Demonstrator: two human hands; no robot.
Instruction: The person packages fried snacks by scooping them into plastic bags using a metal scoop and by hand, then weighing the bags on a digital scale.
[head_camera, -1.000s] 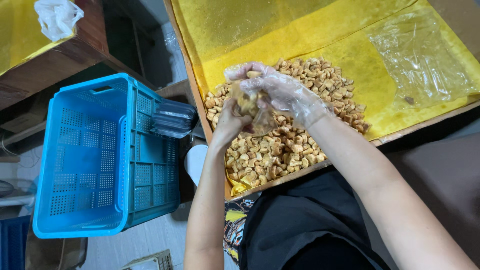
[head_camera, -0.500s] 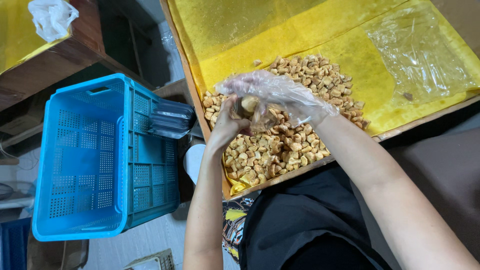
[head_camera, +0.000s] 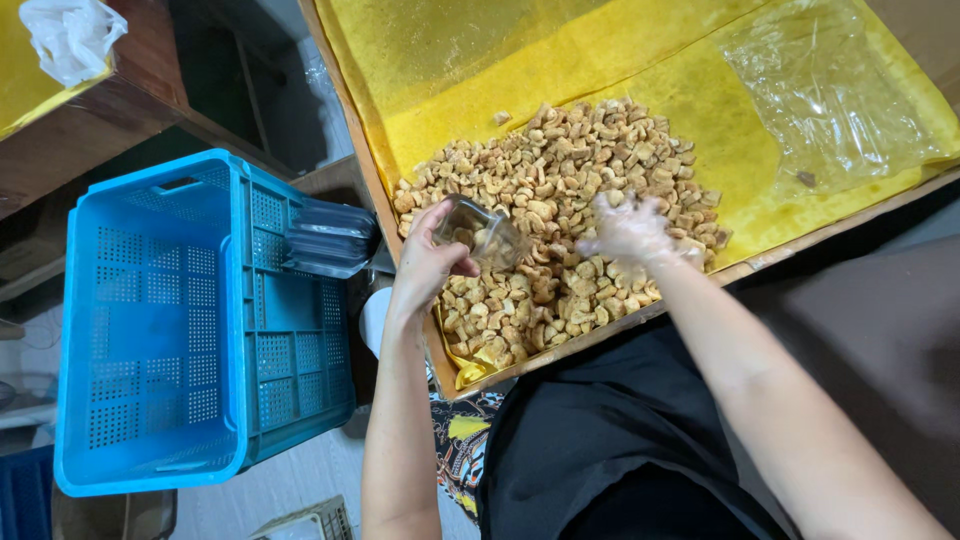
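Note:
A heap of small tan snack pieces (head_camera: 560, 190) lies on yellow paper in a wooden tray (head_camera: 372, 180). My left hand (head_camera: 425, 265) grips a small clear plastic container (head_camera: 485, 235), tilted over the near side of the heap, with a few pieces inside. My right hand (head_camera: 635, 232) wears a thin clear plastic glove and rests fingers-down on the pieces at the heap's right side, apart from the container. Whether it has pieces in its grasp is hidden by blur.
A blue perforated plastic crate (head_camera: 165, 320) stands at the left, with a stack of clear containers (head_camera: 330, 238) on its right rim. A crumpled clear plastic sheet (head_camera: 835, 95) lies on the tray's right end. A white plastic bag (head_camera: 70, 35) sits at top left.
My hands were together over the heap, the gloved right one covering the container. Now the right hand has moved rightward down onto the pieces, and the container in my left hand is uncovered.

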